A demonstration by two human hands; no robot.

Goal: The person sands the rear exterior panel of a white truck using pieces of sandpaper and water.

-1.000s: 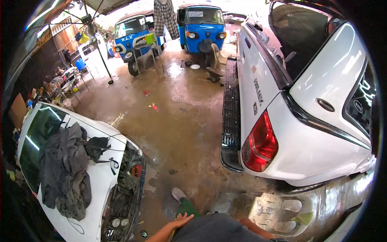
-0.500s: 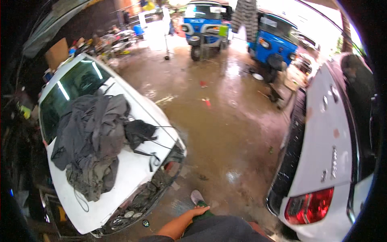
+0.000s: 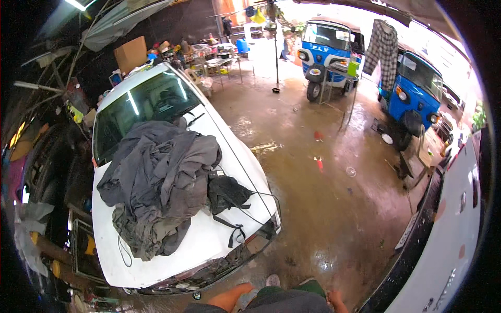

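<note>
My left hand (image 3: 245, 289) hangs at the bottom edge beside my dark shirt (image 3: 282, 305), its fingers mostly hidden. My right hand (image 3: 334, 298) is low by my green shorts (image 3: 310, 288); I cannot make out what, if anything, it holds. In front of me to the left is a white car (image 3: 115, 246), nearest my left hand. Its hood carries a heap of dark grey fabric (image 3: 156, 167), a black strapped bundle (image 3: 227, 193) and thin cables (image 3: 263, 193). The windshield (image 3: 141, 104) reflects light tubes.
A white pickup (image 3: 451, 224) flanks me on the right. Two blue three-wheelers (image 3: 323, 41) stand at the back, with checked cloth (image 3: 381, 49) hanging before them and a metal stand (image 3: 342, 94). A pole (image 3: 276, 57), cluttered tables (image 3: 219, 61) and dark stacked items (image 3: 42, 161) line the left and back.
My view has swung left: the white car now sits nearer the centre, the pickup at the right rim. My left hand has dropped lower and more out of sight.
</note>
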